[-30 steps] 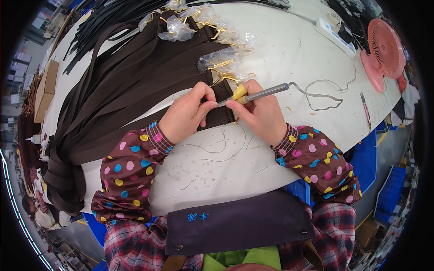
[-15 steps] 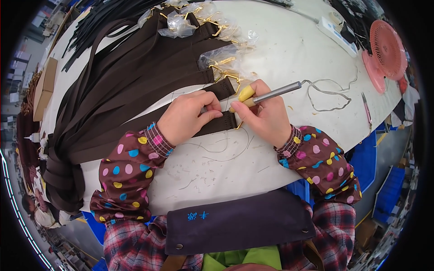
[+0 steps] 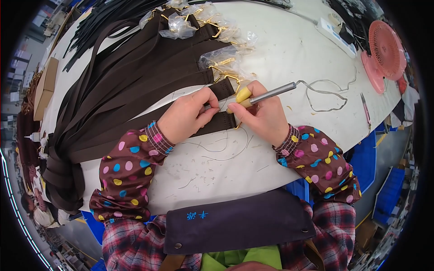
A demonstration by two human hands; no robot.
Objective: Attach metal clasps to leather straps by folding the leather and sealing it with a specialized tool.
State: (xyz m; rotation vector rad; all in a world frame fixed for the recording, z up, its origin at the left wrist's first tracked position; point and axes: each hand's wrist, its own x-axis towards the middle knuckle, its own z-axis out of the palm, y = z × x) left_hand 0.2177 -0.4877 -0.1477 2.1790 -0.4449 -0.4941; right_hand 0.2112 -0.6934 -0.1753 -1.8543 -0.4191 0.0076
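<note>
2 hands meet over the end of a dark brown strap (image 3: 212,124) lying near the middle of the white table (image 3: 280,58). The left hand (image 3: 187,115) presses its fingertips together on the strap end, pinning it flat. The right hand (image 3: 262,115) is closed around a yellow-handled soldering iron (image 3: 260,95), its metal shaft pointing toward 2 o'clock and its tip hidden at the strap. Toward 11 o'clock more brown straps (image 3: 135,77) fan out, with plastic-wrapped gold buckles (image 3: 221,58) at 12. A pink fan (image 3: 384,49) stands at 2 o'clock beside a power strip (image 3: 332,29).
</note>
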